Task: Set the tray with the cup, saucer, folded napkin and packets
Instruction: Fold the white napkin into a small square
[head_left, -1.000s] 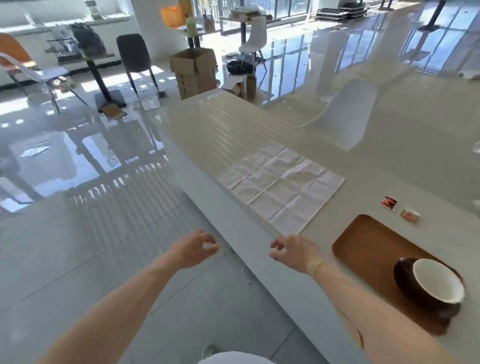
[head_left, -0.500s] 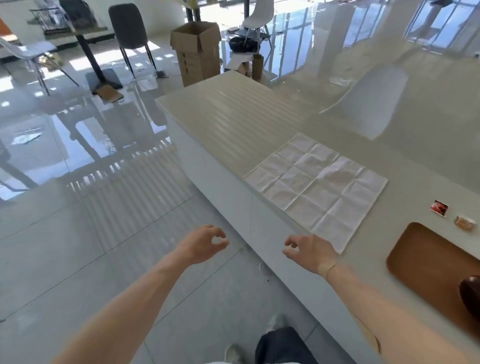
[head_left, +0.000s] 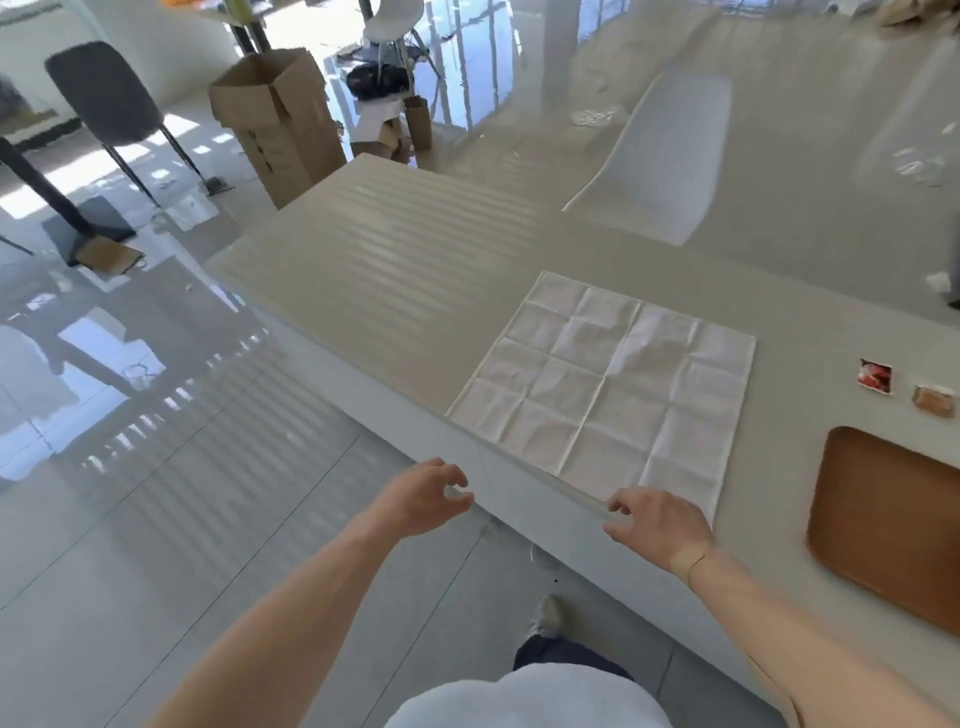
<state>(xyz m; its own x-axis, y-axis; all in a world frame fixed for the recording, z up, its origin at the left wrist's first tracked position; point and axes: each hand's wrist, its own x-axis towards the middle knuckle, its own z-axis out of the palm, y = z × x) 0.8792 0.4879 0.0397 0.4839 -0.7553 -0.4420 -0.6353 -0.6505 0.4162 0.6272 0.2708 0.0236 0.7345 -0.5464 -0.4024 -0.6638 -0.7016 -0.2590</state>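
Glossy tiled floor, bright windows and stray chairs (head_left: 670, 150) behind; open cardboard box (head_left: 275, 119) beside far end of pale worktop (head_left: 395, 270).

Napkin (head_left: 608, 389) lay fully unfolded and flat on worktop, crease grid visible, near corner close to worktop front edge. Wooden tray (head_left: 893, 525) sat to right of napkin, apart from it, partly cut off by frame edge; visible part bare. Two packets on worktop beyond tray, just beside each other: red-and-white packet (head_left: 875, 376) and brown packet (head_left: 933, 401). Cup and saucer not in view.

Left hand (head_left: 421, 499) hovered off worktop front edge, over floor, fingers loosely curled, holding nothing. Right hand (head_left: 660, 525) hovered at near corner of napkin, fingers loosely spread and bent, nothing held; contact with cloth could not be confirmed.

Step in hand, judged: folding of napkin, not yet started; both hands posed for approach to near edge. Packets also not yet on tray.

Next move, judged: pinch near corners or near edge with both hands, lift and carry over to far edge along existing crease, align hems, press flat. Thin cloth likely to slide on smooth worktop; near corner close to drop-off, so firm pinch needed before lift.
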